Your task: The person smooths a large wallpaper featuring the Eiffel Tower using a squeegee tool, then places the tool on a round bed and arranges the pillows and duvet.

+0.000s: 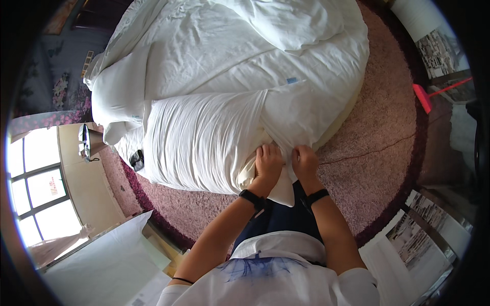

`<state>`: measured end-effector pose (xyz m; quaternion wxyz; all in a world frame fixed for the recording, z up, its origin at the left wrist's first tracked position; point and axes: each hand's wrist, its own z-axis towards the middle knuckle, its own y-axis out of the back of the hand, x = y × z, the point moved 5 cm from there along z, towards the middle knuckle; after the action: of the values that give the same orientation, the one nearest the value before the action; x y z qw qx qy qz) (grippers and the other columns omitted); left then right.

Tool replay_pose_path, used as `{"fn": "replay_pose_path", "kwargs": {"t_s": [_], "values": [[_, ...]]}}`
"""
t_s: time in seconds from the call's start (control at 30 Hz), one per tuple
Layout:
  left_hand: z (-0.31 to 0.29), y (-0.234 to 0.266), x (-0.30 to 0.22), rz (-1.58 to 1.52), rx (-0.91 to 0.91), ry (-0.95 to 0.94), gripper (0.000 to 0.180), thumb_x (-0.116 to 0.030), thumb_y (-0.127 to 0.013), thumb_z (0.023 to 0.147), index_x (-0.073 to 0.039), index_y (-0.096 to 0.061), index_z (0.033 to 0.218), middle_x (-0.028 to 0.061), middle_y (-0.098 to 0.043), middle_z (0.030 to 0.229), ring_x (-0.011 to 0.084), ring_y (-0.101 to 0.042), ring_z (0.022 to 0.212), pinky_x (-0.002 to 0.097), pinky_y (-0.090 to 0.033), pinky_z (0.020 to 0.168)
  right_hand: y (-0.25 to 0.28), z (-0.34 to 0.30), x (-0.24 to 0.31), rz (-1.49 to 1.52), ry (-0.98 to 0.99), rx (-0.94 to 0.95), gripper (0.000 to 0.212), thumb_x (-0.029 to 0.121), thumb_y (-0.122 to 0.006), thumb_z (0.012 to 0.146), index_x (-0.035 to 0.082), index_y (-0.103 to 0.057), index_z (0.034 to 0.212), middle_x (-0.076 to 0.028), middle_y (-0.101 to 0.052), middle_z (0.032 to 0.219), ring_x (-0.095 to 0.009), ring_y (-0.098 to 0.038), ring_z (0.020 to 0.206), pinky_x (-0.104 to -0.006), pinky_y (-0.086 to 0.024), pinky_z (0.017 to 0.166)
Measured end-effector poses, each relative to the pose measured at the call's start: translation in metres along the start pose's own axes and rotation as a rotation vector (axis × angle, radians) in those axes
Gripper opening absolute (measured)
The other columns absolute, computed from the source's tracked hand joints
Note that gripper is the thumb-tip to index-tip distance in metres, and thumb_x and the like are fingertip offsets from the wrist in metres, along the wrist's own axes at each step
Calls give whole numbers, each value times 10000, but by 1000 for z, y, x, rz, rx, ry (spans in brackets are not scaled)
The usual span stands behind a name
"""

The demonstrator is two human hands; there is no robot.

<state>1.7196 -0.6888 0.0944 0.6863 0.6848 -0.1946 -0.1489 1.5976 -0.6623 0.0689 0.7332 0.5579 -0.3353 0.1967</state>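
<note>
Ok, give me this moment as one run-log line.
left hand: touching exposed end of cream pillow | right hand: closed on white pillowcase near its opening | pillow: mostly inside, along near edge of bed

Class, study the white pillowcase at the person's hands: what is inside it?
Inside the white pillowcase, what looks like a cream-coloured pillow shows at the open end beside the left hand. The case covers the rest, so its full shape cannot be seen.
</note>
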Motion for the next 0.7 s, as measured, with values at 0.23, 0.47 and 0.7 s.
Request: {"fn": "replay_pose_path", "kwargs": {"t_s": [0.23,0.47,0.7], "values": [[-4,44,19,-424,-115,-108,112,-87,-603,694,-84,-595,805,51,-551,795,268,-566,791,383,-484,683,1,7,-3,-162,47,-40,93,96,-616,837,46,-583,766,-131,-583,746,-340,-587,675,-425,-476,596],[-45,134,57,-537,-138,13,205,52,-615,659,-56,-637,832,85,-590,798,287,-599,730,387,-507,657,14,27,20,-138,43,-91,95,95,-611,819,38,-562,761,-125,-567,744,-331,-580,710,-439,-476,606],[-91,173,83,-572,-113,112,224,31,-630,662,-65,-666,861,69,-590,798,271,-590,744,369,-496,671,16,31,35,3,120,-66,67,48,-626,778,21,-569,754,-135,-573,749,-347,-576,686,-430,-474,613]]}}
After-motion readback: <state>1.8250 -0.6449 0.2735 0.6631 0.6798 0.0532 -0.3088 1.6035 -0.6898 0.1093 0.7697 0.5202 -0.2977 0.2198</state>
